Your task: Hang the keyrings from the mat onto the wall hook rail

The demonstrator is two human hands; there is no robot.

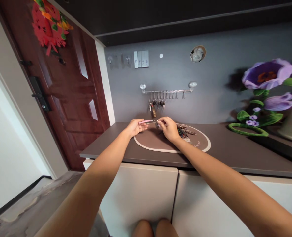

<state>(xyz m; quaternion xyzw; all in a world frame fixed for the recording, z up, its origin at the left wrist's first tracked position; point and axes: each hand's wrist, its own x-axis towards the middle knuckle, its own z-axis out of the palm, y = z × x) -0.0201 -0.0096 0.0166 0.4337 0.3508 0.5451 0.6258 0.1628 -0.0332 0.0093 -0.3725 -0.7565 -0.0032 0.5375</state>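
My left hand (136, 127) holds a slim pink item (146, 121) between thumb and fingers, above the left part of a brown oval mat (156, 143). My right hand (169, 129) pinches a small metal piece (157, 124) at the pink item's right end; its exact shape is too small to tell. Beside my right hand, a pile of keys (185, 131) lies on the mat. Behind the hands, several key bunches (158, 104) hang from a metal hook rail (169, 91) on the grey wall.
The mat lies on a dark countertop (225, 154) above white cabinets (141, 187). Purple artificial flowers (267, 77) stand at the right. A dark red door (79, 131) is at the left. A dark shelf (185, 16) overhangs the counter.
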